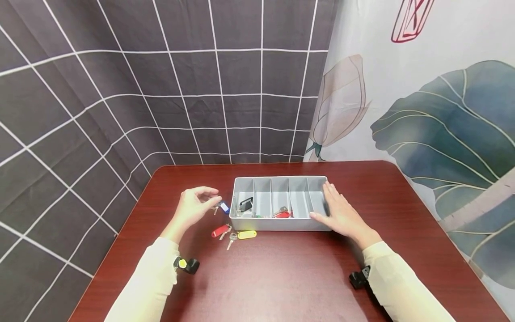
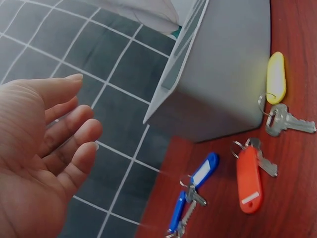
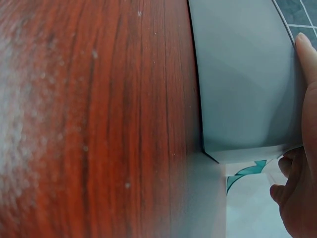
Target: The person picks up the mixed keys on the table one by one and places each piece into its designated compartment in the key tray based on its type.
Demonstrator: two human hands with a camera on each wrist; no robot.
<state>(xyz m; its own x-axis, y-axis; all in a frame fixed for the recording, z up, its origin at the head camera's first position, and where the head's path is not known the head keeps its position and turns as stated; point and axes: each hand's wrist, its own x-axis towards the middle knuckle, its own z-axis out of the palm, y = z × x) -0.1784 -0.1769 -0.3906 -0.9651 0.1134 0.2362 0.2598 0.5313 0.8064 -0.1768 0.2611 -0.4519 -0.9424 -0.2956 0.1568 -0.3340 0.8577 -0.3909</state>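
Left hand (image 1: 195, 207): empty, fingers loosely curved, beside two blue tags (image 2: 203, 171) with keys (image 2: 196, 196). Right hand (image 1: 344, 214): fingers straight, touching one end of grey tray (image 1: 277, 224). Red tag (image 1: 219, 230), yellow tag (image 1: 247, 235): nearer left hand. Black tag (image 1: 246, 205): tray compartment (image 1: 243, 187) nearest left hand.

One gray tray (image 1: 277, 224) with five compartments (image 1: 263, 192). Outside it lie four key tags: two blue tags (image 2: 204, 169), one red tag (image 1: 219, 230), one yellow tag (image 1: 247, 235). Inside show one black tag (image 1: 246, 204) and a second red tag (image 1: 283, 215), other contents partly hidden. Two hands (image 1: 193, 206).
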